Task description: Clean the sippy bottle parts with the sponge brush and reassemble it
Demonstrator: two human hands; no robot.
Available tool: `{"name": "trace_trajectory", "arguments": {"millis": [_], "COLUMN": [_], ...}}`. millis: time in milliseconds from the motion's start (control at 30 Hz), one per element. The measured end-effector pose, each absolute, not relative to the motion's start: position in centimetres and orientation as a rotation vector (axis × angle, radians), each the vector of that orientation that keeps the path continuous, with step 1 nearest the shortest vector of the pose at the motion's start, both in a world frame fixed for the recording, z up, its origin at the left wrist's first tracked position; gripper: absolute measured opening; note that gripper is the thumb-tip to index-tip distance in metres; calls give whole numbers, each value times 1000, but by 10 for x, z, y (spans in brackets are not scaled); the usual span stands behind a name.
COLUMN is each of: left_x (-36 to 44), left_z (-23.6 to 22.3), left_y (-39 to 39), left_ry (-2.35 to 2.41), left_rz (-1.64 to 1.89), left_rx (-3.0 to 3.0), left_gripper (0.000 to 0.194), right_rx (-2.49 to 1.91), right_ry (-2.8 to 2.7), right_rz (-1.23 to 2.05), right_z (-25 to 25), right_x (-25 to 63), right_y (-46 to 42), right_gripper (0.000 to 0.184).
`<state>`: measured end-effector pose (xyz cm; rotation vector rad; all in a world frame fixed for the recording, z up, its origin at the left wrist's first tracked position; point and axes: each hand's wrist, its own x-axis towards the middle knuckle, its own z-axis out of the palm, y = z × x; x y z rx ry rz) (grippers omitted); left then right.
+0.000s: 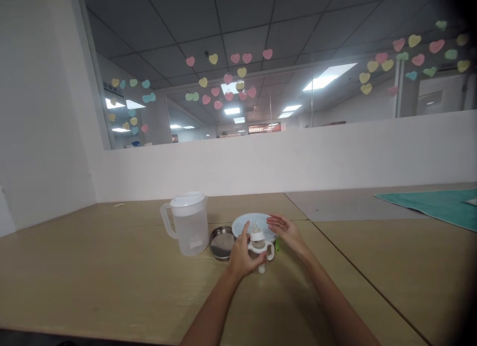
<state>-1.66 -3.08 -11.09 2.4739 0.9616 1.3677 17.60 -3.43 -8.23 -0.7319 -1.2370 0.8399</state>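
Note:
My left hand [242, 254] is around the near left side of a clear baby bottle [258, 242] with a white collar, a see-through teat and white side handles. Its thumb lies across the front of the bottle, and one finger points up beside the collar. To the right, my right hand [286, 232] is open with its fingers stretched toward the bottle's top, apparently apart from it. Behind the bottle sits a pale blue bowl [240, 221], partly covered by both hands. Something small and green [278, 245] shows below my right hand; its kind is hidden.
A translucent lidded pitcher [192, 227] stands on the left, its handle facing left. Between it and my left hand is a shallow round metal tin [222, 242]. A teal cloth [436, 204] lies at the far right of the wooden table [112, 276], below a white wall [194, 170].

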Motion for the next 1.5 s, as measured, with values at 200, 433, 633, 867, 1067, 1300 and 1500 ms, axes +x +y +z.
{"name": "trace_trajectory", "arguments": {"millis": [200, 433, 633, 867, 1067, 1300, 1500], "left_x": [-16, -16, -14, -14, -14, -14, -15], "left_z": [-111, -110, -110, -110, -111, -112, -108], "left_y": [-31, -32, -32, -31, -29, -29, -32], "left_ry": [938, 914, 898, 899, 902, 906, 900], "left_rz": [1345, 1348, 1346, 1353, 1383, 1386, 1361], "left_rx": [2503, 2509, 2507, 2510, 2525, 2540, 2534], "left_gripper": [96, 95, 91, 89, 87, 82, 78], "right_rx": [-747, -749, -588, -323, -313, -359, -503], "right_ry": [-1424, -1226, -990, -748, -665, -628, -705], "right_rz": [978, 1038, 1176, 1061, 1027, 1032, 918], "right_z": [-82, -82, -77, -77, -88, -98, -100], "right_x": [156, 157, 158, 174, 185, 181, 168], "right_y": [-44, -43, -48, -38, -25, -16, -18], "right_gripper": [49, 45, 43, 35, 33, 42, 48]}}
